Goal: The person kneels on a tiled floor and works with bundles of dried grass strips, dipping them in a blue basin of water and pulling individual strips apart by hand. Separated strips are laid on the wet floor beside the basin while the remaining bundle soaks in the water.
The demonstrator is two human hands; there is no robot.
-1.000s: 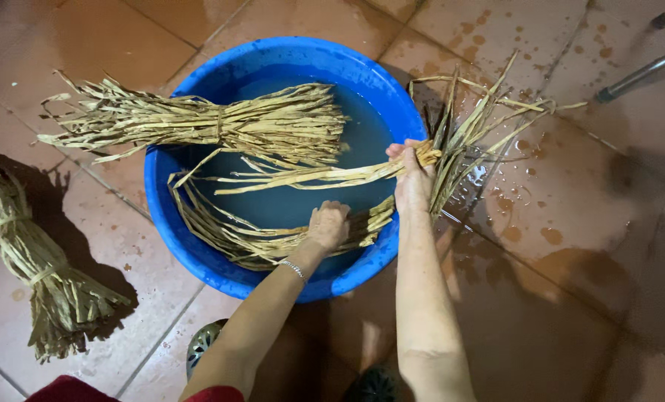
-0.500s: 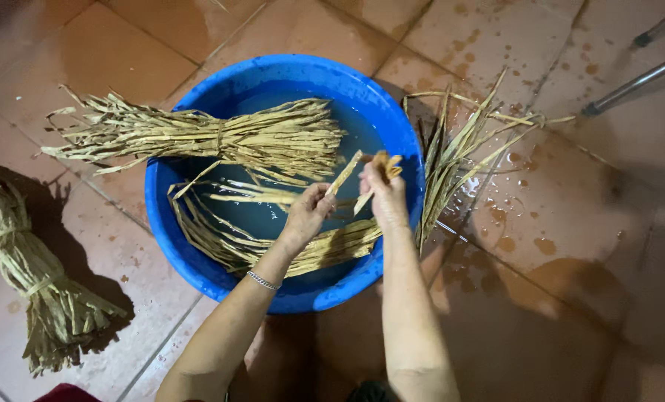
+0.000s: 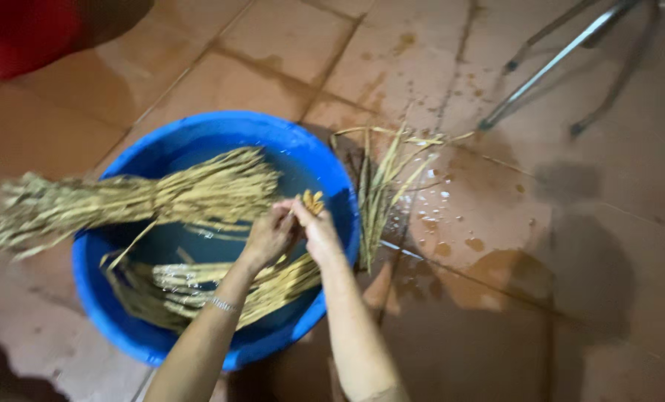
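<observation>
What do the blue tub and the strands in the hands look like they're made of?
Blue tub: probably plastic, going by its even bright colour and smooth, slightly glossy moulded rim. Strands pinched between left hand and right hand: dried plant fibre, straw-like, tan, flat, wet-looking.

You are looking down at a floor of reddish-brown tiles (image 3: 288,37) with dark joints running across it at a slant, and the light is falling dim and warm, so that soft shadows are lying on the tiles at the right. Water is shining in drops and small puddles (image 3: 451,223) on the tiles in the middle. At the top right thin metal legs (image 3: 555,56) are standing on the floor, and a red object (image 3: 20,33) is showing blurred in the top left corner.
</observation>
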